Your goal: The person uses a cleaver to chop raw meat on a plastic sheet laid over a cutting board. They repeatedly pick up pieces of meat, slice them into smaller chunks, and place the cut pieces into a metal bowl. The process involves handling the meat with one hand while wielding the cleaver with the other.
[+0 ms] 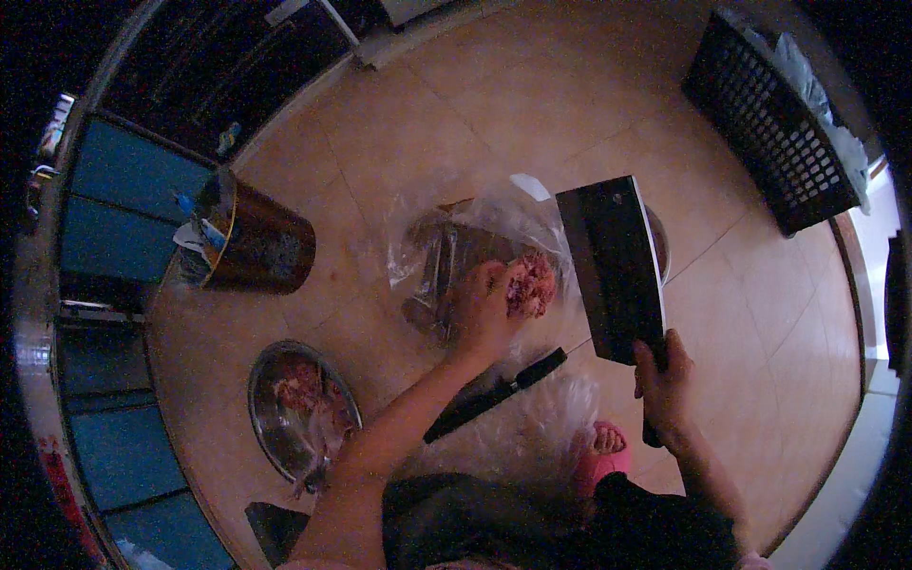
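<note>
My right hand (pixel 664 388) grips the handle of a large cleaver (pixel 614 267), its wide dark blade raised above the floor. My left hand (pixel 488 306) is at a chunk of raw meat (pixel 531 285), its fingers on the near side of the meat. Beneath it are a board or block, hard to make out, and clear plastic sheeting (pixel 406 249). A knife with a black handle (pixel 540 368) lies on the plastic between my arms. Left of my left forearm stands a metal bowl (pixel 260 406) holding raw meat pieces (pixel 299 385).
A brown waste bin (pixel 267 242) with rubbish at its mouth stands at the left, beside blue cabinets (pixel 121 235). A black perforated basket (pixel 776 142) with plastic bags is at the upper right. A round dish (pixel 659 242) shows partly behind the cleaver. My foot in a pink slipper (pixel 602 463) is near the plastic.
</note>
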`<state>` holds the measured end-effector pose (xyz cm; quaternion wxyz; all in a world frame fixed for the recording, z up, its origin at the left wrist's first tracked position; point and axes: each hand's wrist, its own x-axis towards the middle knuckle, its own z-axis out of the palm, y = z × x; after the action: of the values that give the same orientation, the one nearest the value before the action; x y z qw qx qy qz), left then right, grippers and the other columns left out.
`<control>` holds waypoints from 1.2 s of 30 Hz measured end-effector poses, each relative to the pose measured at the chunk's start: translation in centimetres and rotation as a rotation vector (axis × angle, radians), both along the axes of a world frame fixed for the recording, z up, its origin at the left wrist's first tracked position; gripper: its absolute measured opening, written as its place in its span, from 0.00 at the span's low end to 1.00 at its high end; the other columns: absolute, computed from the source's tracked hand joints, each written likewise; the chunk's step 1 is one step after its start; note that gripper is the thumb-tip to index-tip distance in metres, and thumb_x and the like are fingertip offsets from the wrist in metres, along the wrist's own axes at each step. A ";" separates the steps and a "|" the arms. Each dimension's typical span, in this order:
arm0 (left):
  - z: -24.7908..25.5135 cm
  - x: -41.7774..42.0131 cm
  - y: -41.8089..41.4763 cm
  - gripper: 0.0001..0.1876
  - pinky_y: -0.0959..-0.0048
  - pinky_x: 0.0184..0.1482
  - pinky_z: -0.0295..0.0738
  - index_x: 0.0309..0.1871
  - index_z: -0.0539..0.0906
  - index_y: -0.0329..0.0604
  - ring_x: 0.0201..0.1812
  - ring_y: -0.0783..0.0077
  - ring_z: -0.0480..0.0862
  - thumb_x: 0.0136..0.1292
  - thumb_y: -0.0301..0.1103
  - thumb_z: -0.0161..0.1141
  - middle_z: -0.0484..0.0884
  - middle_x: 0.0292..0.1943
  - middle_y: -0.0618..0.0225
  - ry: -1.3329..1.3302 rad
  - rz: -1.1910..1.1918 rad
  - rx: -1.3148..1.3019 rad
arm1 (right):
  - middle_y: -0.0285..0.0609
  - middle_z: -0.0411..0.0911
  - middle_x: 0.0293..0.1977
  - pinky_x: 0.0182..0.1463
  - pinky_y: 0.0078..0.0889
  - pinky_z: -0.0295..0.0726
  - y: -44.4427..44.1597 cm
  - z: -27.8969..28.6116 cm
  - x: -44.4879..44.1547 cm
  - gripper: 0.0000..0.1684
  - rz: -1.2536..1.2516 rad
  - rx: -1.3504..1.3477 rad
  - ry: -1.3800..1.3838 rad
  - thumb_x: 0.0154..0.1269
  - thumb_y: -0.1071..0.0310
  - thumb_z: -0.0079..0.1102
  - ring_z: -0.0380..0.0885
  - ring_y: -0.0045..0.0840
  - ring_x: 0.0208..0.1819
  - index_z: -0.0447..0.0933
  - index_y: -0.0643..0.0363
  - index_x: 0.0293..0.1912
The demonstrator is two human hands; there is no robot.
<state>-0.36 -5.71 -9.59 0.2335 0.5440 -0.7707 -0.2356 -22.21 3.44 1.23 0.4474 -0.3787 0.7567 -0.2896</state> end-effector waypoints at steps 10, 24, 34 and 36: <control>-2.6 -2.7 0.7 0.27 0.43 0.53 0.51 0.50 0.71 0.58 0.57 0.55 0.60 0.42 0.44 0.62 0.62 0.55 0.61 -0.270 -0.072 -0.254 | 0.35 0.65 0.13 0.15 0.23 0.60 1.3 -0.6 -1.5 0.11 0.029 0.048 0.006 0.63 0.64 0.47 0.62 0.14 0.14 0.61 0.59 0.30; -4.3 0.6 0.0 0.22 0.53 0.55 0.55 0.42 0.76 0.54 0.54 0.56 0.62 0.37 0.33 0.64 0.66 0.48 0.65 -0.143 0.019 -0.304 | 0.36 0.65 0.14 0.13 0.21 0.65 4.0 -4.9 -0.2 0.07 0.173 0.053 -0.038 0.61 0.69 0.48 0.63 0.16 0.12 0.63 0.61 0.31; -3.7 2.3 1.6 0.16 0.59 0.54 0.61 0.39 0.78 0.49 0.53 0.53 0.65 0.44 0.32 0.64 0.69 0.47 0.62 0.108 0.179 -0.151 | 0.40 0.70 0.18 0.19 0.27 0.70 5.2 -6.4 2.0 0.15 0.138 0.244 -0.175 0.62 0.58 0.49 0.70 0.22 0.17 0.65 0.62 0.37; -3.5 2.2 1.4 0.16 0.59 0.54 0.61 0.40 0.77 0.48 0.52 0.53 0.65 0.44 0.32 0.64 0.70 0.46 0.62 0.115 0.199 -0.233 | 0.38 0.69 0.17 0.18 0.26 0.69 5.3 -6.3 2.9 0.15 0.146 0.257 -0.174 0.62 0.58 0.49 0.69 0.20 0.16 0.65 0.61 0.37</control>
<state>1.84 -4.33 -13.08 0.3609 0.5727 -0.7204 -0.1510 -19.32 8.73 -5.10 0.5759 -0.3458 0.7164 -0.1888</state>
